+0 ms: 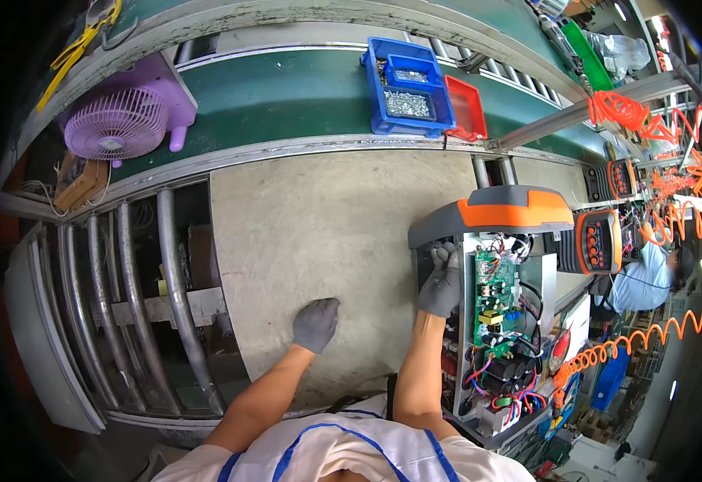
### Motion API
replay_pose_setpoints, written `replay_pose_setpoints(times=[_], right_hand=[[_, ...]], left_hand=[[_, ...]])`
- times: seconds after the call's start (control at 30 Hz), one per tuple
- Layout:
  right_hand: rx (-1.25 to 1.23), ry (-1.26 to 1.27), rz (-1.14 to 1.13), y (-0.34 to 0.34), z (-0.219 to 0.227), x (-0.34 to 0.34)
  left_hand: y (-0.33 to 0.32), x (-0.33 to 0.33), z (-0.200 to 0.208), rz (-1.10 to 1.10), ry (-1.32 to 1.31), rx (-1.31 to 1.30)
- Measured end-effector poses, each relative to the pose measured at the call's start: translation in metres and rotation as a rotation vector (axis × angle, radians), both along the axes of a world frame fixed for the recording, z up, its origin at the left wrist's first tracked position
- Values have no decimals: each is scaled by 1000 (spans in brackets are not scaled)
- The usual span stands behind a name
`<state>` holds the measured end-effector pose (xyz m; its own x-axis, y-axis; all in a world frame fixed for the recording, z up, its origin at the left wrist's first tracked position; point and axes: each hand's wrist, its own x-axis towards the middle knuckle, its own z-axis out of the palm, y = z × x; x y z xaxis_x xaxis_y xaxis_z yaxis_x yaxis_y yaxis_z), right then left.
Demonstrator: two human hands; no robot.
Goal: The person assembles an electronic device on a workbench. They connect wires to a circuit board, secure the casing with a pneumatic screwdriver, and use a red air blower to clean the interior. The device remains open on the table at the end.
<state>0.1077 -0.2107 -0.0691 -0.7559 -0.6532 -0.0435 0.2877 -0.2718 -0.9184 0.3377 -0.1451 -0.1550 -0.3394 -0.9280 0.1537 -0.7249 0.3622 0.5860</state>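
Observation:
An orange-and-grey machine [487, 321], possibly a welder, stands at the right of the board with its side uncovered. Green circuit boards [491, 293], coloured wires and black cylindrical parts show inside it. My right hand [439, 283], in a grey glove, has its fingers curled at the machine's left edge, just below the orange-and-grey cover [504, 210]. My left hand [316, 324], gloved alike, is a closed fist over the pale board [327, 225], apart from the machine. What it holds, if anything, is hidden under the fingers.
Beyond the board, a green conveyor [279, 92] carries a blue bin [411, 87] of small metal parts, a red tray [465, 108] and a purple fan [118, 120]. Metal rollers [178, 297] lie left. Right are similar machines [598, 241], coiled orange hoses [648, 337] and another person [644, 277].

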Motion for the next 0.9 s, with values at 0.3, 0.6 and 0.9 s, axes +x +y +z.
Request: replay_pose_setpoints(times=[0.3, 0.6, 0.9], right_hand=[[41, 35, -209, -11, 3, 6], [-16, -90, -126, -3, 6, 8], [-54, -174, 34, 1, 8, 3]], left_hand=[[-1, -3, -1, -5, -33, 14], [1, -1, 0, -12, -11, 53], [-1, -2, 2, -13, -16, 24]])
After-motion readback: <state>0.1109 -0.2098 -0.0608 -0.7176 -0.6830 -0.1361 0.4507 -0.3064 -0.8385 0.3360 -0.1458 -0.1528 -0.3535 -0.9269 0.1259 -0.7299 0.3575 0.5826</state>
